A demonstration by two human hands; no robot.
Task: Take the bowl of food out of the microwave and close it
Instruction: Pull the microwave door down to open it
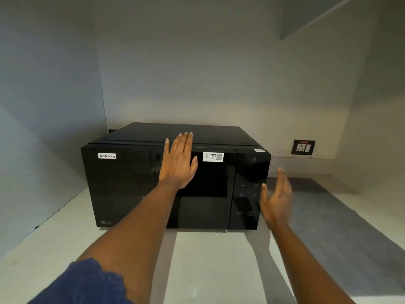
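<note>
A black microwave [131, 185] stands on a pale counter with its door shut; a "Non-Veg" label [107, 156] is stuck at the door's top left. My left hand [178, 163] lies flat and open against the upper middle of the door. My right hand [277, 198] hovers open, edge-on, just in front of the control panel [247, 194] at the microwave's right side. No bowl shows anywhere; the dark door glass hides the inside.
The counter [208, 260] stretches toward me in front of the microwave. Walls close in on the left and behind. A wall socket [303, 147] sits to the right of the microwave. A cabinet corner [306, 18] hangs at the upper right.
</note>
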